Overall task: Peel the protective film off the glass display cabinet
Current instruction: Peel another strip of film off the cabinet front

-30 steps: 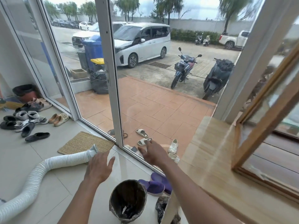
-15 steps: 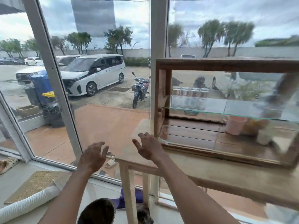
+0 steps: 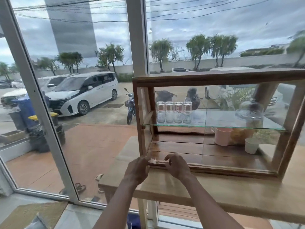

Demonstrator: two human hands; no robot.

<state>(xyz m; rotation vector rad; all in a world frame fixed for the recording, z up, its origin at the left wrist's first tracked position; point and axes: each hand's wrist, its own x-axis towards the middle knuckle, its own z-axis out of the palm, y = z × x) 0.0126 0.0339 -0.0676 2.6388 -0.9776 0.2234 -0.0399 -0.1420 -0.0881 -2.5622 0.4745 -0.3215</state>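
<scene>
Hands that hung spread in mid-air half a second ago have now reached the lower left front corner of the wooden glass display cabinet: the left hand and right hand each curl their fingers onto a small whitish scrap of protective film, apparently pinching it, so peeling looks about to start. The cabinet stands on a wooden counter at two o'clock from the hands, its long axis running left to right, its glass front facing the person.
</scene>
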